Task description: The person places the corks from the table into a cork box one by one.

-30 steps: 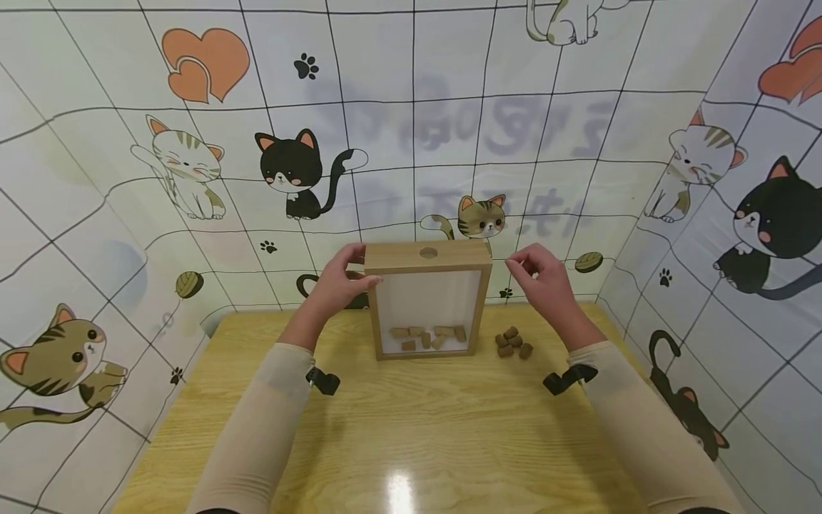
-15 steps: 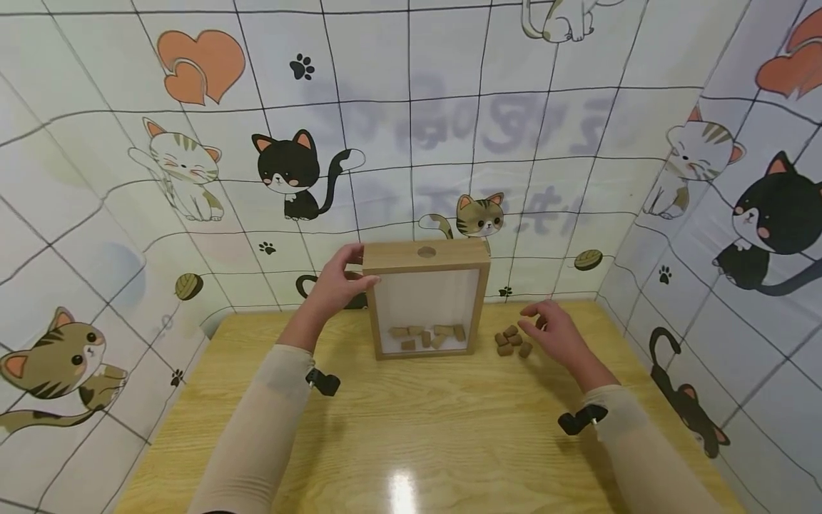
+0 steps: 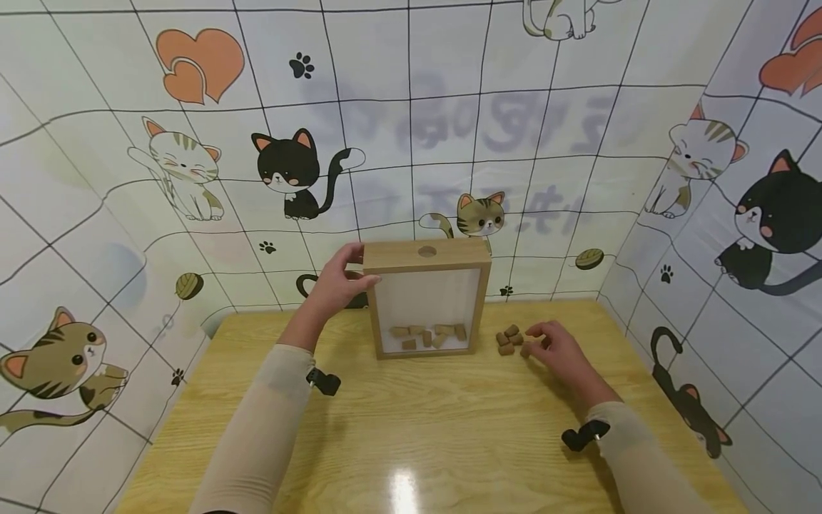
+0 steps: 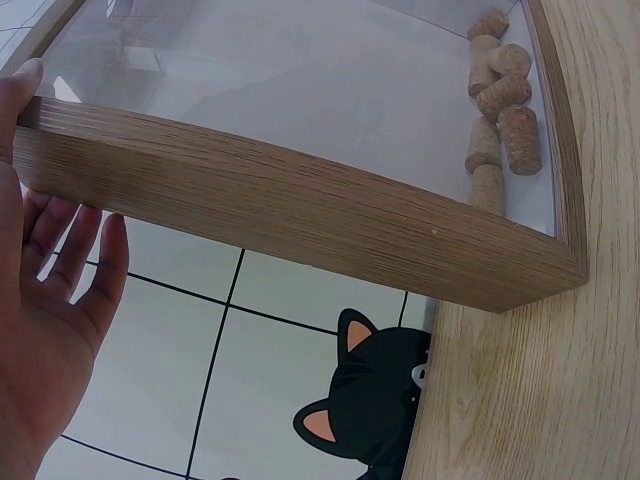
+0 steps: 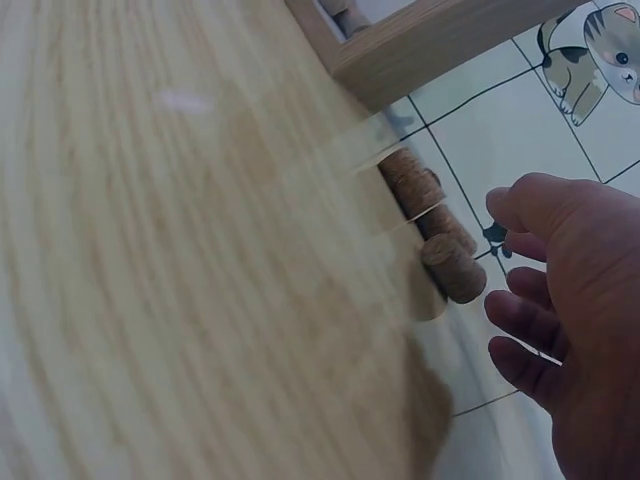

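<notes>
A shallow wooden box with a clear front and a round hole in its top stands upright on the table. Several corks lie inside along its bottom. My left hand holds the box's upper left edge, thumb on the front and fingers at the side and back. To the right of the box sits a small pile of loose corks. My right hand is low beside that pile, fingers loosely bent at its nearest cork. A gap shows between fingers and cork in the right wrist view.
The wooden table reaches back to a white wall sheet printed with cats and grid lines. More of this sheet closes in the left and right sides. A black wrist camera is strapped to the right sleeve.
My right hand has come down from beside the box's top to the loose corks, then shifted slightly closer to the nearest one. The left hand and box have stayed in place.
</notes>
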Demonstrator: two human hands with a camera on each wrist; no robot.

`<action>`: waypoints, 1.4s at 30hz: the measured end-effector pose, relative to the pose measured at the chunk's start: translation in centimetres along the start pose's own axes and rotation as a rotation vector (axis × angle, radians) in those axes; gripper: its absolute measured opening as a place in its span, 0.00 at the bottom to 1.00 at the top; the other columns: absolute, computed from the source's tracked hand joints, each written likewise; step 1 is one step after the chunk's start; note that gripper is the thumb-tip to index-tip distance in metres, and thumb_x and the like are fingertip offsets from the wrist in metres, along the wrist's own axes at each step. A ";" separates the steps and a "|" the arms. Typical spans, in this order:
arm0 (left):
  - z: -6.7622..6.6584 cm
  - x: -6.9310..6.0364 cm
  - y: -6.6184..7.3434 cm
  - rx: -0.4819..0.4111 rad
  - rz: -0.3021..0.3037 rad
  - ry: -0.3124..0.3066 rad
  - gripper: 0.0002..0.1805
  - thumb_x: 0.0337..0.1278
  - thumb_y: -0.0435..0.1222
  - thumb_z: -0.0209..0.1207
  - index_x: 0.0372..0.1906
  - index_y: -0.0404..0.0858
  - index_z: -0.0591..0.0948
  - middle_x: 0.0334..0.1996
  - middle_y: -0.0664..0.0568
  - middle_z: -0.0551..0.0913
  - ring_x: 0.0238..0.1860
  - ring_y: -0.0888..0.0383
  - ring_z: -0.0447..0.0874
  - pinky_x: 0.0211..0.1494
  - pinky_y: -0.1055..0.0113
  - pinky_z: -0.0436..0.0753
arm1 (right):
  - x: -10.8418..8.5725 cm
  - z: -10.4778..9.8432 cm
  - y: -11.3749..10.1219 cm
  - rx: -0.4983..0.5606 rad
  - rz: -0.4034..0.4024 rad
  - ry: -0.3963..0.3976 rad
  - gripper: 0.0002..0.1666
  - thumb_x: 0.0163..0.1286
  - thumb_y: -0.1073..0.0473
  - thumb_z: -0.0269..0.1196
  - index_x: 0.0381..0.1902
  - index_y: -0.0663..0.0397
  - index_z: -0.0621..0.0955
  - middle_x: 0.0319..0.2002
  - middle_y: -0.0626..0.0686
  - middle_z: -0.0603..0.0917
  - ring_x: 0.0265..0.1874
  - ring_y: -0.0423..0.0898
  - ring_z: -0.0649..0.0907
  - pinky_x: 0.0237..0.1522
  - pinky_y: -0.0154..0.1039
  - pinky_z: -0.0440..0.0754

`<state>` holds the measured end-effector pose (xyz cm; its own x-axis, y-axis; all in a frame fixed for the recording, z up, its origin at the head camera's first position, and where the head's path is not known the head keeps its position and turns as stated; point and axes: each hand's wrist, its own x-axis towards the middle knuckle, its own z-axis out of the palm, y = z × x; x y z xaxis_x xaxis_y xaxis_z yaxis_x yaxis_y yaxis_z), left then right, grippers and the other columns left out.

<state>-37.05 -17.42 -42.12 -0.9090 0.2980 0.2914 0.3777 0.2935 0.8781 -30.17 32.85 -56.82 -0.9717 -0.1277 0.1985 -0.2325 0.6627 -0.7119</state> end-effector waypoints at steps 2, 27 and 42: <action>0.0 0.0 0.0 0.000 0.002 -0.002 0.42 0.69 0.44 0.76 0.82 0.43 0.70 0.67 0.43 0.77 0.65 0.40 0.78 0.69 0.43 0.82 | -0.2 0.3 0.4 0.005 -0.002 -0.009 0.21 0.78 0.60 0.72 0.63 0.65 0.83 0.55 0.62 0.80 0.42 0.51 0.80 0.40 0.42 0.81; 0.1 -0.3 0.1 0.000 -0.003 0.003 0.42 0.69 0.42 0.75 0.82 0.44 0.70 0.68 0.43 0.76 0.65 0.40 0.79 0.68 0.42 0.82 | -0.4 1.3 1.4 -0.044 0.018 -0.056 0.22 0.78 0.59 0.72 0.63 0.64 0.83 0.51 0.60 0.81 0.41 0.48 0.79 0.43 0.46 0.79; 0.1 -0.3 0.4 0.022 -0.004 -0.002 0.44 0.70 0.43 0.75 0.84 0.44 0.67 0.70 0.42 0.76 0.66 0.41 0.79 0.70 0.42 0.81 | -0.6 0.8 1.5 0.026 0.110 -0.037 0.18 0.78 0.58 0.71 0.57 0.59 0.77 0.43 0.55 0.82 0.41 0.49 0.79 0.47 0.47 0.79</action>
<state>-36.62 -17.34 -41.89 -0.9102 0.2987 0.2869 0.3778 0.3148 0.8707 -29.95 33.34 -58.59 -0.9922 -0.0830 0.0932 -0.1248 0.6552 -0.7451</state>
